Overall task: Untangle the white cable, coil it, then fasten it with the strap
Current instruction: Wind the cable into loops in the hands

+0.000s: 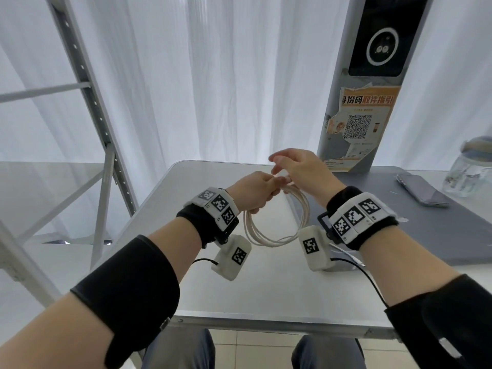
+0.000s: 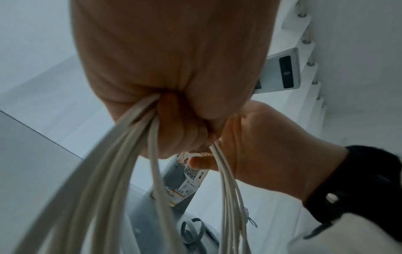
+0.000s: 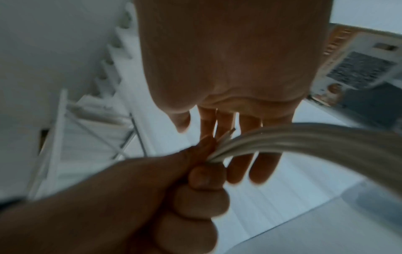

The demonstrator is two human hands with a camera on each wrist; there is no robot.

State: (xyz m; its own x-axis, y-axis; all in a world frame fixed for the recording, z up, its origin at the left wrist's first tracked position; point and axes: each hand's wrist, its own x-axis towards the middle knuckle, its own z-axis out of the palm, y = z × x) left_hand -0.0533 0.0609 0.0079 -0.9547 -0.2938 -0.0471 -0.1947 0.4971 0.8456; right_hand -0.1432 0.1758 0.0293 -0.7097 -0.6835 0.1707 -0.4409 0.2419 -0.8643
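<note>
Above the table point(image 1: 239, 288), the white cable point(image 1: 277, 230) hangs coiled from the left hand point(image 1: 253, 193), fist clenched round its top, while the right hand point(image 1: 300, 169) hovers beside with fingers straight, holding nothing; coiling looks done, so next comes finding the unseen strap.

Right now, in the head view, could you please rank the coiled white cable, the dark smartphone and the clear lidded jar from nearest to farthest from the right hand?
1. Coiled white cable: at the right hand, hanging just beneath it.
2. Dark smartphone: flat on the grey surface, further right.
3. Clear lidded jar: at the right edge, beyond the phone.
</note>
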